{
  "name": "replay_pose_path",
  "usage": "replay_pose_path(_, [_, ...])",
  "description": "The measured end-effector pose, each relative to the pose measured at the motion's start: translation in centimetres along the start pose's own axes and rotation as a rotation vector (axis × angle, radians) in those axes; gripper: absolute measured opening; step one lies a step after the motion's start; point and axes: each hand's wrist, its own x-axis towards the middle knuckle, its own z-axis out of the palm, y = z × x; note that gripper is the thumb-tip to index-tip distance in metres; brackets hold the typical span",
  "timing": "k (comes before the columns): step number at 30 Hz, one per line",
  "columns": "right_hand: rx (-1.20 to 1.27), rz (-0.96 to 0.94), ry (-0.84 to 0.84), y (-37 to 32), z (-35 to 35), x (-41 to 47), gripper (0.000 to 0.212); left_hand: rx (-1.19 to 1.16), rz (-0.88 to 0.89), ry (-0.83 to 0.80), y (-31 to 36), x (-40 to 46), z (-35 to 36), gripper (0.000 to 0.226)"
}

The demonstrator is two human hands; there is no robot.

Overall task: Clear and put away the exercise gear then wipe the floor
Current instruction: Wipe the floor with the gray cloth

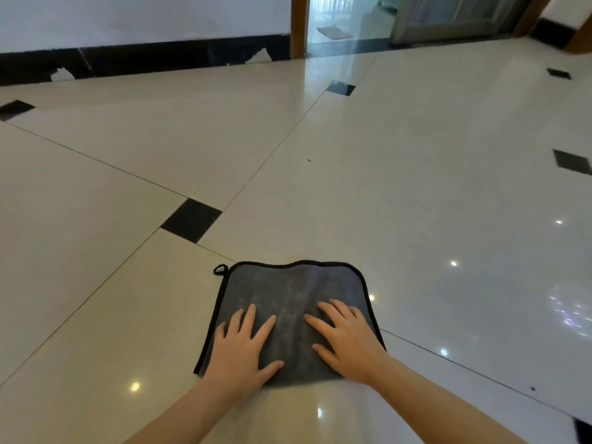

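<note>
Pressing grey cloth (290, 302) flat — left hand (240, 350), right hand (349, 341).

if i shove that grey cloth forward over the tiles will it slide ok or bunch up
The grey cloth is probably soft and floppy: its far edge already ripples. The floor looks glossy, so it should slide easily. With the left hand and right hand pressing flat, it likely stays spread.

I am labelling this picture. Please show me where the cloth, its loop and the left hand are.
cloth (288, 290): head view, bare grey middle.
loop (220, 269): head view, black ring at corner.
left hand (238, 350): head view, back of hand.
</note>
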Motion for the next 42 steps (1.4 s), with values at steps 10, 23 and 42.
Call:
replay_pose_path(10, [0.016, 0.012, -0.118, -0.8, -1.8, -3.4, 0.047, -0.138, 0.135, 0.022, 3.8, -2.1, -1.7, 0.047])
replay_pose_path(23, [-0.032, -0.129, -0.111, 7.8, -2.5, -3.0, 0.048, -0.082, 0.313, -0.044, 8.9, 2.4, -3.5, 0.04])
replay_pose_path(42, [-0.055, 0.163, 0.028, 21.5, -3.7, 2.6, 0.054, -0.081, 0.115, 0.105, 17.0, 18.6, -8.7, 0.038])
